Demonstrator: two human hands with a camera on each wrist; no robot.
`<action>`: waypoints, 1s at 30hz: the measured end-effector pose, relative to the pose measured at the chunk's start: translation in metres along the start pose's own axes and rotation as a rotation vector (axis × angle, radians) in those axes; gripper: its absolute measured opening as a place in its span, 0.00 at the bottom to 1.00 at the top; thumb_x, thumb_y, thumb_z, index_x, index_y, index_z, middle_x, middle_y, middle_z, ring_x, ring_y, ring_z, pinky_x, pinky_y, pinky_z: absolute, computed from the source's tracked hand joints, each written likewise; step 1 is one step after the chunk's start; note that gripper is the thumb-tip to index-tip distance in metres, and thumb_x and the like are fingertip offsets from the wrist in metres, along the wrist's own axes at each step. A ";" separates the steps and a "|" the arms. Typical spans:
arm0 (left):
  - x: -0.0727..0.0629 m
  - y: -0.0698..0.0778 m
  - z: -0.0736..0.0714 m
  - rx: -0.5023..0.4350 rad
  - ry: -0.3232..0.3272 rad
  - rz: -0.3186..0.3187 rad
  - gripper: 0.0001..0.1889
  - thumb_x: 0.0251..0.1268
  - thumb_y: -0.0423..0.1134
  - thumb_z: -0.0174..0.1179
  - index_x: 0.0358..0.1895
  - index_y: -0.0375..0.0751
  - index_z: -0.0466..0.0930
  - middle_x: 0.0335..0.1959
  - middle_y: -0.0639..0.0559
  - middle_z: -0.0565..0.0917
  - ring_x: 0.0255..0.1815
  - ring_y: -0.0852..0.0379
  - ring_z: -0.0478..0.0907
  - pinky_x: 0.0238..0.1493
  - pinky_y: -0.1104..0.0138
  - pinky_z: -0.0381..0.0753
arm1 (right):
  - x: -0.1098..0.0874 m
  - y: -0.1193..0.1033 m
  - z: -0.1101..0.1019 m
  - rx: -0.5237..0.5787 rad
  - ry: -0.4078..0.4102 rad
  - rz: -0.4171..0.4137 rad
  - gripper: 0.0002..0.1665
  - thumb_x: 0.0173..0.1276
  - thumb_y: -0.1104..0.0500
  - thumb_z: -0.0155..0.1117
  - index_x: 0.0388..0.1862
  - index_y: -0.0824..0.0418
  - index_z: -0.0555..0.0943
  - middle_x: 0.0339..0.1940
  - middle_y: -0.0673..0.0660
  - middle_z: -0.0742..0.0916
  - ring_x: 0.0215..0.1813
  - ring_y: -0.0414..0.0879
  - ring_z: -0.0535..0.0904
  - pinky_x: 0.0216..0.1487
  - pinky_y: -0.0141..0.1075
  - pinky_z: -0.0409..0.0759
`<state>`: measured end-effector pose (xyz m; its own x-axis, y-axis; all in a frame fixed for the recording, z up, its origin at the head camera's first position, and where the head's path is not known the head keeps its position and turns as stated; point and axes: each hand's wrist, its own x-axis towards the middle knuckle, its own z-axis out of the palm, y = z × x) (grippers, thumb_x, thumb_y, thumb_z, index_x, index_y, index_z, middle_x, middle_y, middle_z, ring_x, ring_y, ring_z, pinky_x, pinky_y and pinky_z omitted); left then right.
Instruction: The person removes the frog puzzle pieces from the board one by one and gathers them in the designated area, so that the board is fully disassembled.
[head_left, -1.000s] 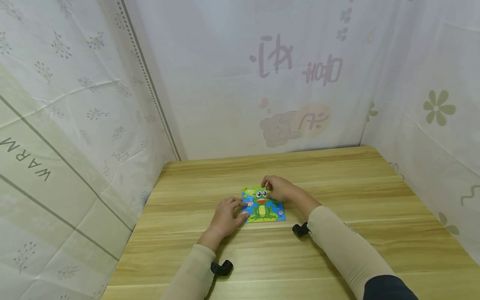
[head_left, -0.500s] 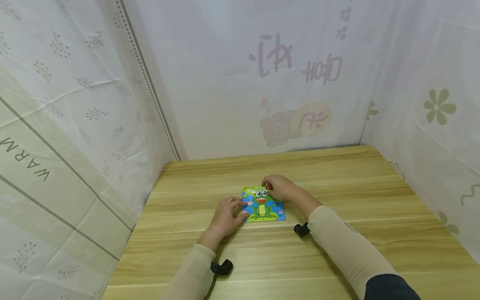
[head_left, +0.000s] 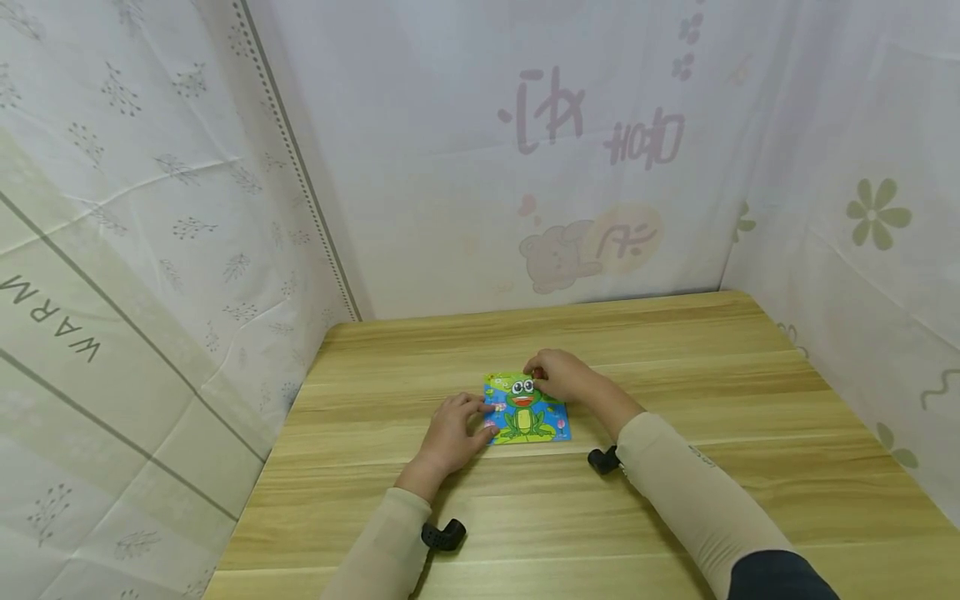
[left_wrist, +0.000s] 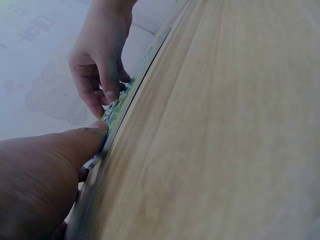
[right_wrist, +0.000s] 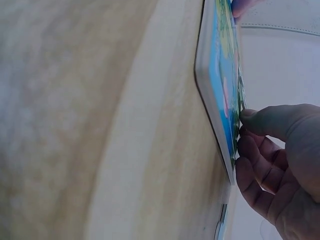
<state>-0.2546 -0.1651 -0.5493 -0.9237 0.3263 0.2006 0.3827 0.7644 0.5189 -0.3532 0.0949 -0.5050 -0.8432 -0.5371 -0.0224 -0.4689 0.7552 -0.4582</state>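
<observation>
A square frog puzzle (head_left: 525, 423), blue and green with a light, thick edge in the right wrist view, lies flat on the wooden table. My left hand (head_left: 450, 433) rests at its left side, the index finger reaching onto the picture and the thumb (left_wrist: 95, 131) pressing near its lower left corner. At the upper right corner, my right hand (head_left: 564, 377) bends over the puzzle. Thumb and fingertips there pinch a thin green puzzle piece (right_wrist: 242, 95), tilted slightly off the surface; most of it is hidden by the fingers.
Pale printed curtains (head_left: 420, 167) close in the table (head_left: 405, 358) at the back and both sides. Black wrist mounts (head_left: 444, 536) sit on both forearms. A small flat thing with a bluish edge (right_wrist: 220, 222) shows past the puzzle in the right wrist view.
Almost nothing differs. My right hand has shifted very slightly at the puzzle's upper right corner, while the left hand and the puzzle stay in place.
</observation>
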 end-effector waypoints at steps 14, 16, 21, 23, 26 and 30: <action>0.000 0.001 0.000 -0.008 0.000 -0.003 0.20 0.72 0.51 0.69 0.62 0.50 0.85 0.66 0.52 0.80 0.71 0.45 0.70 0.74 0.45 0.68 | 0.001 0.002 0.001 0.023 0.015 0.031 0.16 0.75 0.63 0.68 0.60 0.61 0.86 0.41 0.49 0.85 0.41 0.45 0.77 0.47 0.39 0.81; 0.000 0.001 0.000 -0.009 0.000 -0.003 0.20 0.72 0.51 0.69 0.62 0.51 0.85 0.66 0.52 0.80 0.71 0.45 0.70 0.74 0.45 0.68 | 0.001 0.002 0.001 0.025 0.015 0.031 0.16 0.75 0.63 0.68 0.60 0.61 0.86 0.41 0.49 0.85 0.41 0.44 0.77 0.47 0.39 0.81; 0.000 0.001 0.000 -0.009 0.004 0.002 0.20 0.72 0.51 0.69 0.62 0.50 0.85 0.66 0.52 0.80 0.70 0.45 0.71 0.74 0.45 0.68 | 0.001 0.003 0.002 0.032 0.011 0.032 0.16 0.75 0.63 0.68 0.60 0.62 0.86 0.41 0.50 0.85 0.42 0.45 0.77 0.49 0.40 0.82; 0.000 0.000 0.000 -0.008 0.006 0.004 0.19 0.72 0.51 0.69 0.61 0.50 0.86 0.66 0.52 0.80 0.70 0.46 0.71 0.74 0.45 0.68 | 0.000 0.004 0.002 0.037 0.010 0.033 0.16 0.75 0.63 0.68 0.60 0.62 0.86 0.42 0.50 0.85 0.42 0.44 0.78 0.49 0.40 0.82; 0.000 0.000 0.001 -0.007 0.008 0.005 0.19 0.72 0.51 0.69 0.61 0.51 0.86 0.66 0.52 0.80 0.71 0.46 0.71 0.74 0.45 0.68 | -0.001 0.005 0.001 0.043 0.009 0.037 0.16 0.76 0.63 0.68 0.60 0.62 0.86 0.42 0.49 0.85 0.42 0.44 0.78 0.50 0.40 0.82; 0.000 -0.001 0.001 -0.001 0.004 0.002 0.20 0.72 0.52 0.69 0.62 0.51 0.86 0.66 0.52 0.79 0.71 0.45 0.71 0.74 0.45 0.67 | -0.006 0.005 -0.003 0.074 0.008 0.051 0.18 0.76 0.63 0.67 0.62 0.61 0.86 0.43 0.50 0.85 0.43 0.45 0.79 0.47 0.40 0.82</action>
<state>-0.2548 -0.1652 -0.5506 -0.9230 0.3257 0.2049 0.3846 0.7633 0.5191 -0.3519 0.1031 -0.5044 -0.8675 -0.4957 -0.0408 -0.4049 0.7516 -0.5208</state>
